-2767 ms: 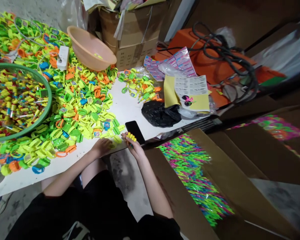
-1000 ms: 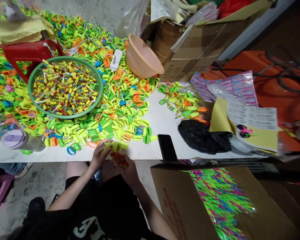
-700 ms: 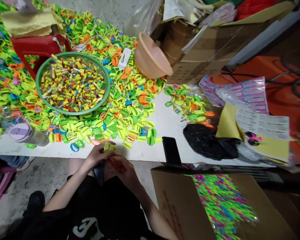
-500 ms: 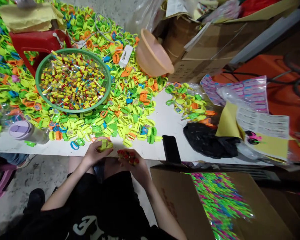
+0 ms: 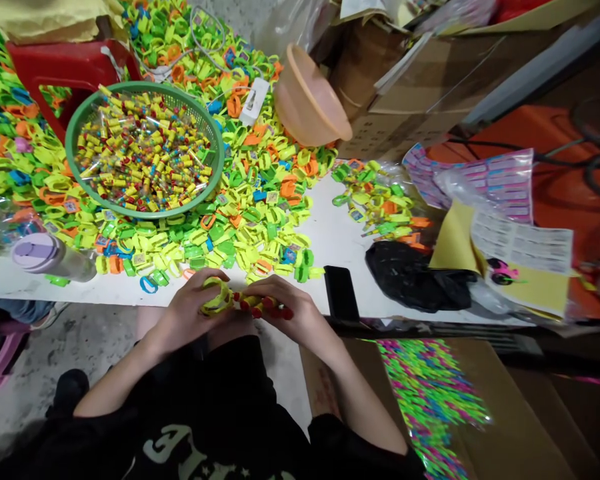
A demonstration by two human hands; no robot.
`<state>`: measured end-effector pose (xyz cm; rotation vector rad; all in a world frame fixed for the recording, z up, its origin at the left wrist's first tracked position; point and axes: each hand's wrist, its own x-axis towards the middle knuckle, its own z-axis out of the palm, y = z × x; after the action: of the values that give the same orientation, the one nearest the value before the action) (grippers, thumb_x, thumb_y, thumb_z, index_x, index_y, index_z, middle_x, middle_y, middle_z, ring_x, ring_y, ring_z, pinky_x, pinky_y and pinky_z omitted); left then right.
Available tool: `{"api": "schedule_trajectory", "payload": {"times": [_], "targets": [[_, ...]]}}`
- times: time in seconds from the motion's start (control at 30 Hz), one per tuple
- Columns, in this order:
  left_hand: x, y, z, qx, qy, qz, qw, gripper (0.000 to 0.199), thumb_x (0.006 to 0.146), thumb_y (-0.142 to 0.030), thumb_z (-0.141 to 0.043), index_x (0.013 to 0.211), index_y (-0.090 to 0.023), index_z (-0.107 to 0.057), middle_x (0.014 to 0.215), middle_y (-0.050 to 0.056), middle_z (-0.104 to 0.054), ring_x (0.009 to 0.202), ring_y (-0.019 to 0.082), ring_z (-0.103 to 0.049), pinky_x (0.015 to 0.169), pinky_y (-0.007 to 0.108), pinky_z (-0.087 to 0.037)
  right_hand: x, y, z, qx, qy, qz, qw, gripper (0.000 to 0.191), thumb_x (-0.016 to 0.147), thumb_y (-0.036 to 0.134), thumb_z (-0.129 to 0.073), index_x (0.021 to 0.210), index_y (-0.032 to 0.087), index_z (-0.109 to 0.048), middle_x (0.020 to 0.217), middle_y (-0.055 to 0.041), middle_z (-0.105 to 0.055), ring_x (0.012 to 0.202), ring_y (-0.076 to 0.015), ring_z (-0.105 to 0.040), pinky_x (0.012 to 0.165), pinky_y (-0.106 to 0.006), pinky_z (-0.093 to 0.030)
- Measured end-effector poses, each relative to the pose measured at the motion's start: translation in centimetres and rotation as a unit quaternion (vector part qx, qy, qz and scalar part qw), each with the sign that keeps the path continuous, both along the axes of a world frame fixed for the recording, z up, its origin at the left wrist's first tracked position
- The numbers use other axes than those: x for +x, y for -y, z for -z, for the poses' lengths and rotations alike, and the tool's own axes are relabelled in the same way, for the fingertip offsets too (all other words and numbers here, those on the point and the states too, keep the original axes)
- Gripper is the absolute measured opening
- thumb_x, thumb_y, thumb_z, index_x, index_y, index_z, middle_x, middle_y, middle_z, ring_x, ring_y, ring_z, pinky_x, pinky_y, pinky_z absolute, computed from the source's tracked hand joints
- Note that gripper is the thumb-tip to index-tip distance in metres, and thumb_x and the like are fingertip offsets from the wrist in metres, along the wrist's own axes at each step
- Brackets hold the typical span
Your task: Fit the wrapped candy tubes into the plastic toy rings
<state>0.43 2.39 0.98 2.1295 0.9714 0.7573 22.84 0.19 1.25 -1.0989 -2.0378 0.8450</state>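
Observation:
At the table's near edge, my left hand [image 5: 187, 307] is closed round a yellow toy watch [image 5: 215, 297], its band curved into a loop. My right hand [image 5: 293, 307] grips several small yellow tubes with red ends [image 5: 265, 305]; what these are exactly I cannot make out. The two hands are close together, the red tip of one tube against or right beside the toy watch. Beyond them spreads a heap of yellow, green, orange and blue toy watches [image 5: 250, 233]. A green basket [image 5: 219, 167] on the heap holds many similar yellow-and-red tubes in clear wrapping.
A lilac-lidded bottle [image 5: 55, 257] lies left, a black phone [image 5: 341, 293] right. Past the phone are a black plastic bag [image 5: 415, 277] and printed sheets [image 5: 523, 247]. A red stool [image 5: 70, 63], peach basin [image 5: 310, 100] and cardboard box [image 5: 405, 127] stand behind. An open carton [image 5: 510, 413] sits below right.
My hands have come together, the right one moving left with the tubes. The toy watch in my left hand is turned so its loop shows. The view has shifted slightly.

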Motion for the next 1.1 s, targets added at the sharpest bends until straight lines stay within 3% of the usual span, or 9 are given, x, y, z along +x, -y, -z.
{"api": "schedule_trajectory", "payload": {"times": [0.13,0.33,0.6,0.77,0.93,1.1], "targets": [[-0.2,-0.1,-0.3,-0.002,-0.038,0.008,0.999,0.016,0.087,-0.033,-0.056,0.093,-0.021,-0.064,0.119,0.009,-0.055,0.109,0.02,-0.055,0.094,0.03,-0.047,-0.2,-0.4,-0.6,0.018,0.032,-0.03,0.999,0.033,0.086,0.013,-0.056,0.117,0.023,-0.058,0.103,-0.0082,-0.063,0.095,-0.02,-0.062,0.082,-0.033,-0.051],[-0.1,0.0,0.8,0.01,-0.066,0.01,0.998,0.016,0.087,-0.031,-0.054,0.095,-0.021,-0.062,0.116,0.008,-0.056,0.111,0.021,-0.053,0.09,0.03,-0.048,-0.3,-0.4,-1.8,0.039,0.132,-0.079,0.987,0.046,0.081,-0.001,-0.048,0.121,0.02,-0.053,0.104,-0.01,-0.062,0.098,-0.0214,-0.058,0.079,-0.033,-0.052],[0.3,0.2,1.4,0.011,-0.049,-0.013,0.999,0.017,0.087,-0.03,-0.054,0.099,-0.022,-0.063,0.116,0.006,-0.056,0.111,0.02,-0.053,0.091,0.03,-0.048,-0.8,-0.6,-2.6,0.017,0.153,-0.073,0.985,0.034,0.081,0.005,-0.056,0.112,0.02,-0.056,0.094,-0.0075,-0.062,0.087,-0.0195,-0.062,0.072,-0.029,-0.051],[0.6,0.2,1.7,-0.003,-0.041,-0.015,0.999,0.016,0.086,-0.029,-0.054,0.098,-0.022,-0.062,0.114,0.007,-0.056,0.108,0.02,-0.054,0.088,0.03,-0.049,-0.8,-0.8,-2.7,-0.02,0.161,-0.081,0.983,0.018,0.083,0.009,-0.054,0.098,0.018,-0.059,0.083,-0.0041,-0.06,0.075,-0.0162,-0.06,0.063,-0.025,-0.046],[0.9,-0.4,3.0,0.016,-0.064,0.001,0.998,0.016,0.083,-0.026,-0.058,0.098,-0.021,-0.06,0.115,0.008,-0.056,0.109,0.022,-0.054,0.089,0.032,-0.049,-0.3,-1.7,-1.0,-0.066,0.149,-0.06,0.985,0.005,0.084,0.016,-0.054,0.082,0.018,-0.058,0.074,-0.0017,-0.058,0.066,-0.0141,-0.055,0.058,-0.023,-0.04],[1.5,-1.7,4.0,0.068,-0.145,-0.042,0.986,0.025,0.079,-0.03,-0.063,0.102,-0.02,-0.058,0.123,0.011,-0.053,0.114,0.028,-0.05,0.086,0.038,-0.051,-0.1,-3.1,-0.6,-0.186,0.093,-0.006,0.978,0.024,0.085,0.038,-0.056,0.073,0.017,-0.058,0.064,0.0017,-0.057,0.058,-0.0111,-0.049,0.051,-0.02,-0.033]]}}
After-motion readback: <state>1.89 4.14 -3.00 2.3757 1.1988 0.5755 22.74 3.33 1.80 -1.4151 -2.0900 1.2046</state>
